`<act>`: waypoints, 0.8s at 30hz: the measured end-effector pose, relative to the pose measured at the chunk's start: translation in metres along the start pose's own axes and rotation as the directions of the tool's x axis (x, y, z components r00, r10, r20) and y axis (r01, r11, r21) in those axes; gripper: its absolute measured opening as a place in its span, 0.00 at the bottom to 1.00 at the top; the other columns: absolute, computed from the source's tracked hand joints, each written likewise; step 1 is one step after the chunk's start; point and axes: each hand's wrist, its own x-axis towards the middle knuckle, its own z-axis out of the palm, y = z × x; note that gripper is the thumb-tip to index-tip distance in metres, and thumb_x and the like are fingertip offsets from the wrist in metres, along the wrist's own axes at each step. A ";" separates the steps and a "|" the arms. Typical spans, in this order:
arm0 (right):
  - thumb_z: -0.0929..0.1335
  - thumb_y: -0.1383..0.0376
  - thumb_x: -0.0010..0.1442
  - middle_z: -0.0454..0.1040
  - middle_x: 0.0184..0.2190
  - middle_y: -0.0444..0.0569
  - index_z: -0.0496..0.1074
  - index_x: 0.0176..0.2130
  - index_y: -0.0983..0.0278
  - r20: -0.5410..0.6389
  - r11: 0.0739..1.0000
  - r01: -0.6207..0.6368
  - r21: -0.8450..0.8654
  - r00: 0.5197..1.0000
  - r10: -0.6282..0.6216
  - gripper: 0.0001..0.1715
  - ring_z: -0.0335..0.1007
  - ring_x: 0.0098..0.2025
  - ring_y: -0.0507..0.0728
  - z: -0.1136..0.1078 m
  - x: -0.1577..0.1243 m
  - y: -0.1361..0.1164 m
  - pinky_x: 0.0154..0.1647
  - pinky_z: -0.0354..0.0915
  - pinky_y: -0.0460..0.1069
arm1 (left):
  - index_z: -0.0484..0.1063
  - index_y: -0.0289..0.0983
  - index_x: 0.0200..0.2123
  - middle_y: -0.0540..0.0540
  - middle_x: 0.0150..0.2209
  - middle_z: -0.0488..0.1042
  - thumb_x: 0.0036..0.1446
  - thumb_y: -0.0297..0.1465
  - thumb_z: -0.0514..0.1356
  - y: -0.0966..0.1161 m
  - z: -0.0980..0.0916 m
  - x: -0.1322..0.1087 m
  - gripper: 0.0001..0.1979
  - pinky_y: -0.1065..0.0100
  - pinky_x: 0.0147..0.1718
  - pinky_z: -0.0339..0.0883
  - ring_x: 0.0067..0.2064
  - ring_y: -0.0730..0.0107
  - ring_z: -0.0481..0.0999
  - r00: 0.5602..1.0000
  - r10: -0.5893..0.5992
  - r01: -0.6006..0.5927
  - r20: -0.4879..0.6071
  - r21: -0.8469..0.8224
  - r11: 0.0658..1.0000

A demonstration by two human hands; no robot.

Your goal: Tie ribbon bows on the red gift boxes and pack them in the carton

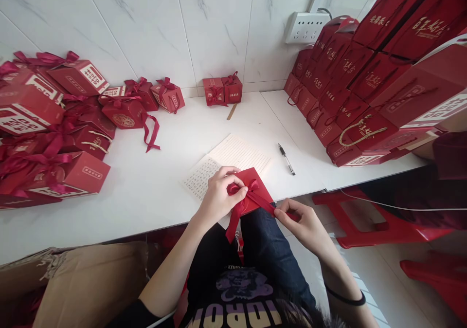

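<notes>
A small red gift box (pixel 260 186) rests at the table's front edge, above my lap. Tied on its top is a shiny red ribbon (pixel 235 220) with a bow, one tail hanging down over the near side. My left hand (pixel 224 191) pinches the bow at its knot, thumb and fingers together. To the right, my right hand (pixel 297 218) grips the other ribbon tail, which stretches out from the bow past the box's corner. Under and behind the box lies an open lined notebook (pixel 241 153), its left page covered with handwriting.
Red boxes with ribbons (pixel 85 170) are heaped on the left; two more (pixel 222 88) stand by the wall. Stacked red boxes (pixel 350 70) rise at right below a power strip (pixel 306 27). A pen (pixel 286 159) lies beside the notebook. A cardboard carton (pixel 98 279) and red stool (pixel 386 226) are below.
</notes>
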 end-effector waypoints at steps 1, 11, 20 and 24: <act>0.64 0.51 0.58 0.65 0.19 0.43 0.62 0.21 0.62 0.037 1.000 0.012 -0.024 0.999 -0.011 0.22 0.60 0.23 0.52 -0.004 -0.001 0.000 0.23 0.58 0.47 | 0.72 0.39 0.27 0.45 0.49 0.69 0.54 0.32 0.60 0.000 0.000 0.000 0.05 0.49 0.55 0.60 0.54 0.58 0.68 1.000 0.002 -0.002 -0.001 0.001 1.000; 0.65 0.48 0.59 0.71 0.32 0.50 0.74 0.33 0.62 -0.181 0.949 0.269 -0.165 0.937 -0.298 0.21 0.68 0.36 0.57 0.005 0.055 -0.012 0.34 0.65 0.52 | 0.71 0.40 0.32 0.45 0.49 0.69 0.55 0.35 0.60 0.000 -0.001 -0.003 0.05 0.55 0.55 0.62 0.54 0.61 0.69 0.998 0.037 -0.042 -0.058 -0.099 0.994; 0.67 0.51 0.58 0.68 0.45 0.54 0.72 0.34 0.62 -0.128 0.964 0.264 0.023 0.957 -0.259 0.16 0.65 0.53 0.60 0.023 0.068 -0.015 0.48 0.65 0.58 | 0.62 0.39 0.39 0.44 0.42 0.64 0.57 0.40 0.57 -0.003 0.014 -0.030 0.13 0.59 0.45 0.67 0.47 0.63 0.67 0.874 -0.110 0.103 -0.474 -0.041 0.994; 0.70 0.51 0.52 0.69 0.44 0.54 0.71 0.27 0.63 -0.130 0.969 0.183 0.165 0.978 -0.162 0.18 0.67 0.51 0.61 0.031 0.071 -0.019 0.49 0.65 0.59 | 0.61 0.38 0.30 0.47 0.35 0.63 0.59 0.40 0.55 -0.001 0.018 -0.031 0.11 0.64 0.37 0.67 0.37 0.68 0.67 0.901 -0.169 0.165 -0.400 -0.045 0.985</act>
